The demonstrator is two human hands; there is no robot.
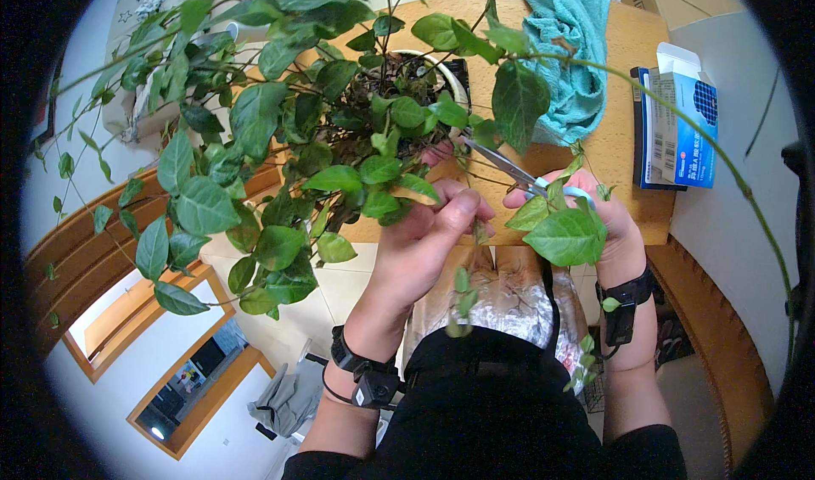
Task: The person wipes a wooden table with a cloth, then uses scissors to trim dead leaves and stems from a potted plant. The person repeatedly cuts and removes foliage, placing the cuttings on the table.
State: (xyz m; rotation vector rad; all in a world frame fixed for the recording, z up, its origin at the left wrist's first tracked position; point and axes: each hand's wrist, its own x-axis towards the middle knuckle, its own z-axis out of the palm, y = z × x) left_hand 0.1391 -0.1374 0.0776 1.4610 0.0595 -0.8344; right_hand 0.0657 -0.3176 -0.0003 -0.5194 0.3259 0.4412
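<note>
A leafy trailing plant (pixel 267 117) spreads from a pale round pot (pixel 456 85) on a wooden table (pixel 637 219). My left hand (pixel 439 219) is at the lower edge of the foliage, thumb and fingers pinched around a thin stem. In my right hand (pixel 592 206) is a pair of scissors (pixel 509 168) with light blue handles; the blades point up and left to stems beside the pot's rim. Leaves (pixel 563 235) hang over part of the right hand and the handles. Whether the blades touch a stem is hard to tell.
A crumpled turquoise towel (pixel 570 66) lies right of the pot. Farther right stands an opened blue and white medicine box (pixel 684 123) near the wall. One long vine (pixel 707 142) arches across the right side. Thin leafy strands (pixel 465 298) hang before my lap.
</note>
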